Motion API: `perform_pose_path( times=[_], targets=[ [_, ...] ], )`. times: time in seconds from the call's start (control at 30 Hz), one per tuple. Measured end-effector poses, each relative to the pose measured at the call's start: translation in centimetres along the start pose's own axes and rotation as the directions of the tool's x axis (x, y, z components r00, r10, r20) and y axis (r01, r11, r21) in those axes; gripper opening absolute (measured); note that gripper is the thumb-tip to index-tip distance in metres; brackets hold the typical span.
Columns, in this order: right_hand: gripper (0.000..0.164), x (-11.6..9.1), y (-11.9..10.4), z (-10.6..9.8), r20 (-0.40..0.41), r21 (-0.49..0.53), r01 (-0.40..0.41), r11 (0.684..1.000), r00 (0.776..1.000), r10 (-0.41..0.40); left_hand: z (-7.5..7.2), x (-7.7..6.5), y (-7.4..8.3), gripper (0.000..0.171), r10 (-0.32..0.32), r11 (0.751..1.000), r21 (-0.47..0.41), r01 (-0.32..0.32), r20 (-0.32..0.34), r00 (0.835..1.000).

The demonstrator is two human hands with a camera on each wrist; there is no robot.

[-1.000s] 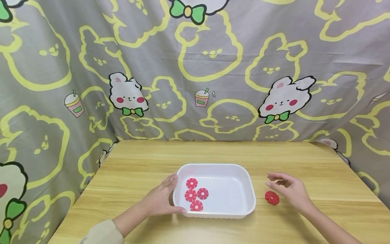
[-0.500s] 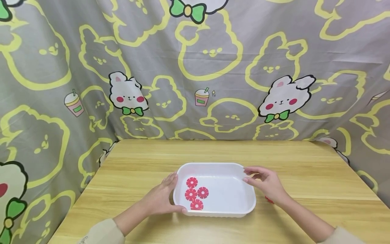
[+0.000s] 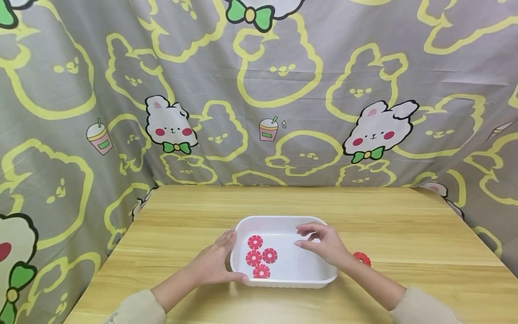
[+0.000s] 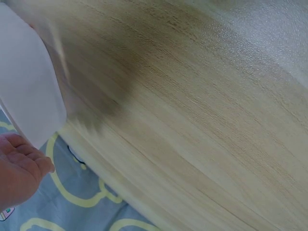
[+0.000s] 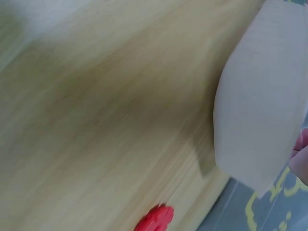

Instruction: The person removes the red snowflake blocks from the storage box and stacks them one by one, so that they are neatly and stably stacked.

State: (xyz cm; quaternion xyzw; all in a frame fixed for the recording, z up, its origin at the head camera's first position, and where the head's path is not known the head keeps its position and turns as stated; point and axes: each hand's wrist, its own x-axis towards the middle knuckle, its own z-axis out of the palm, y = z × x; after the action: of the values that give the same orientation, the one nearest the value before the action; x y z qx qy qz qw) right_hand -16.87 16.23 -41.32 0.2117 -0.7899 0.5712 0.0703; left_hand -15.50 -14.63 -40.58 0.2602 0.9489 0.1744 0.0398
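A white plastic tray [image 3: 285,269] sits on the table with several red notched discs [image 3: 269,255] lying flat in its left part. My left hand [image 3: 214,265] holds the tray's left end, thumb at the front corner and fingers along the side. Over the tray's right half hovers my right hand [image 3: 328,245], its thumb and fingers loosely bent with nothing visible between them. One more red disc [image 3: 361,258] lies on the table right of the tray, partly behind the right forearm. In the right wrist view, that disc [image 5: 156,219] shows at the bottom, beside the tray's outer wall [image 5: 262,96].
The wood-grain table [image 3: 194,207] runs back to a grey curtain [image 3: 226,81] printed with yellow outlines and white rabbits. That curtain also encloses the left and right sides.
My right hand has moved left, from above the loose disc, past the tray's right rim, to over the tray's inside. The left hand, tray and discs have stayed in place.
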Motion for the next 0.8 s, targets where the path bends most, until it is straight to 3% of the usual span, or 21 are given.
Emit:
perform_pose_path(
  times=[0.43,0.8],
  targets=[
    [0.038,1.8,1.0,4.2,0.125,0.012,-0.144,0.99,0.982,0.141,0.0,0.0,0.0,0.113,0.006,1.0,0.006,-0.006,-0.004,1.0],
    [0.036,2.4,2.9,5.7,0.231,-0.046,-0.164,0.985,0.958,0.17,0.0,0.0,-0.1,0.114,0.003,1.0,-0.007,-0.003,-0.006,1.0]
  ],
)
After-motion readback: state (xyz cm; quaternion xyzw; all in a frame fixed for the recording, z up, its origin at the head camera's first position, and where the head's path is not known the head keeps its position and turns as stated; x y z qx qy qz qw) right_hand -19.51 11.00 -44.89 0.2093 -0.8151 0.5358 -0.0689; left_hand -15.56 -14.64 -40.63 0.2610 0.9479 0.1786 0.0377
